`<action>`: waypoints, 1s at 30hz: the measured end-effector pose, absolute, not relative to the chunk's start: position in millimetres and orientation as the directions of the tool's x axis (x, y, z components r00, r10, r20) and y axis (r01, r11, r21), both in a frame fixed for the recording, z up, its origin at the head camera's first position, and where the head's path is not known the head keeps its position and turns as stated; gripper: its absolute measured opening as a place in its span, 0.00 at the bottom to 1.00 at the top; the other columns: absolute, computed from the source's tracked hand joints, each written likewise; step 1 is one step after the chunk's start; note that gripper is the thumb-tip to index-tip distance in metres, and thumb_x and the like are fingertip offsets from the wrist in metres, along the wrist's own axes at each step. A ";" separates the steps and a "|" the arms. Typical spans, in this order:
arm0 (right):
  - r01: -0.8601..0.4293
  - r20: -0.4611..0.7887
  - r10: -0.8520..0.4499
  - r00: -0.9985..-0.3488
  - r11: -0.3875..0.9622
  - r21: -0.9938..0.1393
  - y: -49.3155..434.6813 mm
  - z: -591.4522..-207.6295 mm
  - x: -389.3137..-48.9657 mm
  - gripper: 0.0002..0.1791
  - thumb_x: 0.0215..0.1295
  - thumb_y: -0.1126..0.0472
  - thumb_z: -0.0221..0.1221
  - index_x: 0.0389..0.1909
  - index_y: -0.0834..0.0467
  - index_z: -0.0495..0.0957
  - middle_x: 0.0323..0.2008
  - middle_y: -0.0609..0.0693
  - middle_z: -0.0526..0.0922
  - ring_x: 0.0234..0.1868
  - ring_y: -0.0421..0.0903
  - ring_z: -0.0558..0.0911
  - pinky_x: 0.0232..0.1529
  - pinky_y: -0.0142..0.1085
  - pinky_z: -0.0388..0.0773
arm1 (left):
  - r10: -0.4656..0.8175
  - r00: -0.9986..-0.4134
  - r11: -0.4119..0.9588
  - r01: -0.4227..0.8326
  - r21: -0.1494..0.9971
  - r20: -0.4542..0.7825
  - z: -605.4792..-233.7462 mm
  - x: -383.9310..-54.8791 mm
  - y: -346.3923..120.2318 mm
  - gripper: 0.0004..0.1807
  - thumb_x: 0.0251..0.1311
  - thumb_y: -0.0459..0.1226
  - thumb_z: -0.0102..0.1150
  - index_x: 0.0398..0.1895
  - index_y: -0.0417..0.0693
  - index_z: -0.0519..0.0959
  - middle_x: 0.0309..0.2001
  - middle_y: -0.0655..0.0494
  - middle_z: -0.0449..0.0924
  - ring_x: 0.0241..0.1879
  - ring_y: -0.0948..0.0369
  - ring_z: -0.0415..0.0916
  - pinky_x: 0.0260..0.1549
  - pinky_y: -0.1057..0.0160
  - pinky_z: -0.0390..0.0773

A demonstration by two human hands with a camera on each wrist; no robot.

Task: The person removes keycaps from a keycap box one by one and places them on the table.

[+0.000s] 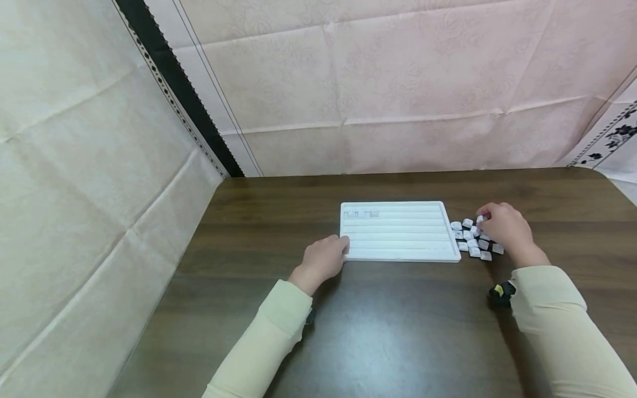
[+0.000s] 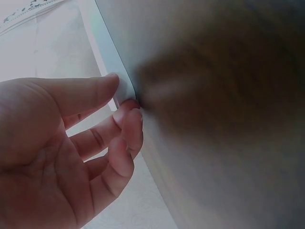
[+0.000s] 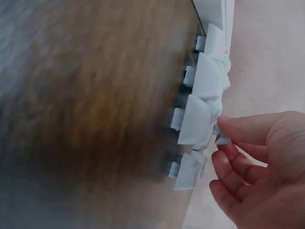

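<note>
A white rectangular tray [image 1: 398, 243] with several raised rows lies on the table. At its lower left corner my left hand [image 1: 324, 256] grips the edge, thumb on top and fingertips at the underside, as the left wrist view shows with the tray edge [image 2: 107, 50]. Beside the tray's right end is a cluster of white keycaps [image 1: 474, 252]. At the far side of that cluster, my right hand [image 1: 508, 228] pinches one keycap [image 3: 222, 138] between thumb and fingertips. In the right wrist view other keycaps [image 3: 196, 120] stand between it and the camera.
Faint grey marks [image 1: 360, 214] show along the tray's top left row. The dark wooden table [image 1: 388, 331] extends around the tray. Pale cloth [image 1: 398, 110] hangs behind it and more cloth [image 1: 79, 221] at the left. A dark wrist device [image 1: 500, 293] sits at the right cuff.
</note>
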State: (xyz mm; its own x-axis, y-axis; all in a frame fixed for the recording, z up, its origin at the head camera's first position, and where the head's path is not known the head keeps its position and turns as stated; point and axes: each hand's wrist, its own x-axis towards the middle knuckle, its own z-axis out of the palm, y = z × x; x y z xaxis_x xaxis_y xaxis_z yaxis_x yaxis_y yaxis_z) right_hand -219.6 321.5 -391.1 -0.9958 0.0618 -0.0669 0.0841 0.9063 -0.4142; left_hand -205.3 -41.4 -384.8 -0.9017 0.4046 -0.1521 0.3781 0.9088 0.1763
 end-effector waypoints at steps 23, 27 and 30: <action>0.095 -0.101 0.057 -0.993 0.902 -0.421 322.2 -390.9 -223.8 0.18 0.61 0.64 0.48 0.48 0.71 0.71 0.46 0.71 0.72 0.44 0.66 0.71 0.38 0.54 0.69 | 0.418 -0.901 0.902 0.397 0.168 -0.115 -389.1 -207.1 -43.7 0.03 0.62 0.39 0.53 0.35 0.51 0.73 0.27 0.56 0.72 0.25 0.60 0.68 0.22 0.66 0.65; 0.109 -0.088 0.078 -0.993 0.896 -0.430 322.8 -391.1 -224.5 0.18 0.61 0.63 0.49 0.50 0.68 0.70 0.48 0.70 0.72 0.45 0.66 0.71 0.35 0.53 0.68 | 0.414 -0.902 0.904 0.393 0.166 -0.118 -388.4 -207.9 -42.8 0.03 0.63 0.39 0.53 0.35 0.51 0.73 0.28 0.57 0.71 0.25 0.60 0.68 0.22 0.66 0.65; 0.129 -0.083 0.103 -0.991 0.890 -0.437 321.5 -390.7 -223.9 0.19 0.62 0.60 0.49 0.51 0.66 0.70 0.48 0.68 0.72 0.45 0.64 0.72 0.31 0.51 0.68 | 0.413 -0.902 0.905 0.392 0.165 -0.125 -388.7 -207.9 -42.7 0.03 0.63 0.39 0.52 0.35 0.51 0.73 0.27 0.57 0.71 0.25 0.60 0.68 0.21 0.66 0.66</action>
